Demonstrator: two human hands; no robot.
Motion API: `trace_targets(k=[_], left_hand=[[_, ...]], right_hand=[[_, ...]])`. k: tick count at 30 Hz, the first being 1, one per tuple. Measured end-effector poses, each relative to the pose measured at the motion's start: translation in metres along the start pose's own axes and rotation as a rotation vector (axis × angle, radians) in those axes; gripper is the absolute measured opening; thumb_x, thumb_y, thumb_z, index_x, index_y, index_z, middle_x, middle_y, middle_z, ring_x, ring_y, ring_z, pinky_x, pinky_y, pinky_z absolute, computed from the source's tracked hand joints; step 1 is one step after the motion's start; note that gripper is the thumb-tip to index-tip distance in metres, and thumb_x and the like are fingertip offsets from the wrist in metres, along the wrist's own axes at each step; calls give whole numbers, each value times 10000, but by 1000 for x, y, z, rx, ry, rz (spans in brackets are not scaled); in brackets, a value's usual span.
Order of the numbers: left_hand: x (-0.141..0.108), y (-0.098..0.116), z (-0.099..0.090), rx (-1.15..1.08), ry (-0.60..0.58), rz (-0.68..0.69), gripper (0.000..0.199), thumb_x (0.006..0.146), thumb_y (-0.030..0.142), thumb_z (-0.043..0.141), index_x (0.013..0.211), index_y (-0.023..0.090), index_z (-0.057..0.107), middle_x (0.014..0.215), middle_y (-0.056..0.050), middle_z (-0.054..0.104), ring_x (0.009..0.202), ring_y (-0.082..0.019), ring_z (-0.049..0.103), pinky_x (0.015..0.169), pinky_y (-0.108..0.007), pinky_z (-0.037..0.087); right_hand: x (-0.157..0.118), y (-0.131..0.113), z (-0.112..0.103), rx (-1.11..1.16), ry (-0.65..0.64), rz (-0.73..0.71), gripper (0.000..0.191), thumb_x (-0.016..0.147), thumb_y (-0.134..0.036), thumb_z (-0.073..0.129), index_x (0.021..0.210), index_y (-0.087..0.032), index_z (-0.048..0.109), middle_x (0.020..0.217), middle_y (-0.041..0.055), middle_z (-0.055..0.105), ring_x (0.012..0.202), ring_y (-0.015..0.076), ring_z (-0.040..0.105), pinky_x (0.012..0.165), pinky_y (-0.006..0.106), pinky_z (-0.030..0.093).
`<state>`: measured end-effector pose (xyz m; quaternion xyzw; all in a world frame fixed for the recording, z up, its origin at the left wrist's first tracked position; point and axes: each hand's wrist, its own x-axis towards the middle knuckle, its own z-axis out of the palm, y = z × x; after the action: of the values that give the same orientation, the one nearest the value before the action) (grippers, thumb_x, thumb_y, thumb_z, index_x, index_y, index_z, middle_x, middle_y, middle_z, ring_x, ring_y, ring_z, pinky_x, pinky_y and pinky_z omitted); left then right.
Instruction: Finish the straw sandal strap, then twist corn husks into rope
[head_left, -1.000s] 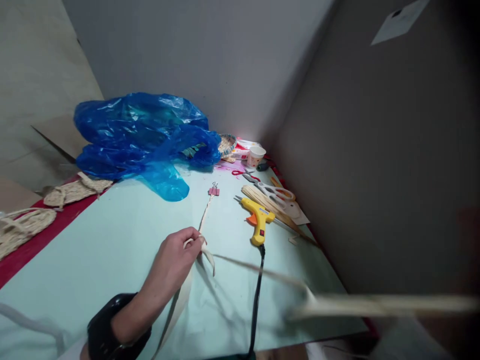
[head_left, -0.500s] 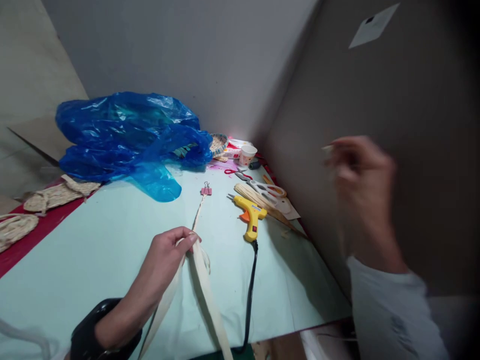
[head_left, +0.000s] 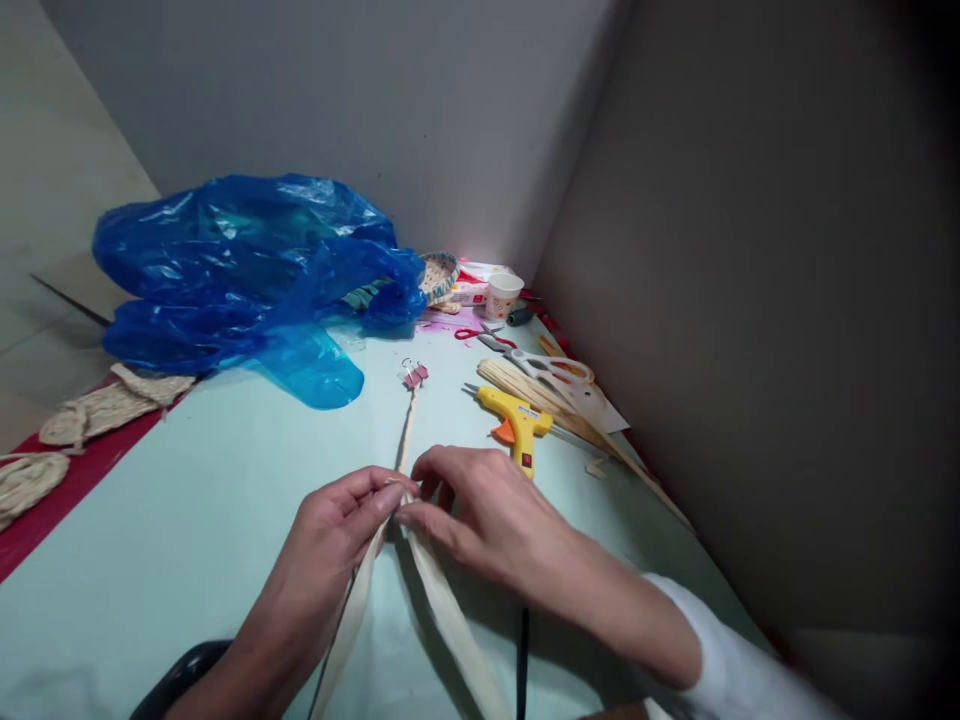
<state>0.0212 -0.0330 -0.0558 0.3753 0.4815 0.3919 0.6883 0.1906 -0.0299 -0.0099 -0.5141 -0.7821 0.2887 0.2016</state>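
Observation:
A thin braid of pale flat fibre (head_left: 406, 432) runs from a pink binder clip (head_left: 415, 376) on the table toward me. My left hand (head_left: 334, 530) is closed, pinching the braid's lower end between thumb and fingers. From the other side my right hand (head_left: 495, 515) meets it there, thumb and fingers closed on the fibre strands. Below the pinch one loose strip (head_left: 349, 620) hangs to the left and a wider strip (head_left: 454, 620) to the right. My fingers partly cover where the strands cross.
Right of the braid lies a yellow glue gun (head_left: 517, 415), its cord passing under my right arm. Beyond it are white-handled scissors (head_left: 551, 368), a fibre bundle (head_left: 517, 382) and a paper cup (head_left: 504, 292). A blue plastic bag (head_left: 247, 260) fills the back left; braided coils (head_left: 112, 405) lie at the left edge.
My right hand has come down from the raised position at the right to the braid beside my left hand. The binder clip has tilted slightly; the view has shifted a little.

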Motion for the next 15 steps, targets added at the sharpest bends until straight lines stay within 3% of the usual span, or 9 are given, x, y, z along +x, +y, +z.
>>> trace_targets(k=[3, 8, 12, 15], left_hand=[[0, 0, -1, 124, 44, 58, 145, 810, 319, 663, 895, 204, 688, 855, 0, 708, 796, -155, 616, 743, -240, 449], [-2, 6, 6, 299, 151, 143, 180, 800, 355, 647, 911, 222, 695, 1012, -22, 720, 982, -215, 626, 841, -259, 449], [-3, 9, 13, 216, 192, 113, 326, 778, 383, 651, 1072, 250, 604, 917, -3, 736, 829, -194, 659, 738, -265, 463], [-2, 9, 15, 170, 232, 82, 411, 748, 377, 669, 1107, 240, 523, 758, 13, 728, 718, -186, 645, 662, -266, 439]], right_hand=[[3, 6, 15, 139, 20, 1, 115, 890, -288, 578, 894, -177, 603, 759, 9, 634, 660, 133, 552, 599, 243, 359], [5, 11, 19, 249, 122, 10, 76, 871, -240, 592, 918, -181, 586, 826, 12, 615, 760, 147, 547, 676, 257, 394], [6, 13, 26, 443, 160, 62, 226, 830, -176, 605, 1051, -198, 563, 839, -8, 636, 741, 131, 560, 686, 246, 421], [9, 19, 28, 500, 222, 78, 91, 841, -171, 574, 921, -196, 609, 748, -22, 612, 665, 115, 524, 638, 241, 404]])
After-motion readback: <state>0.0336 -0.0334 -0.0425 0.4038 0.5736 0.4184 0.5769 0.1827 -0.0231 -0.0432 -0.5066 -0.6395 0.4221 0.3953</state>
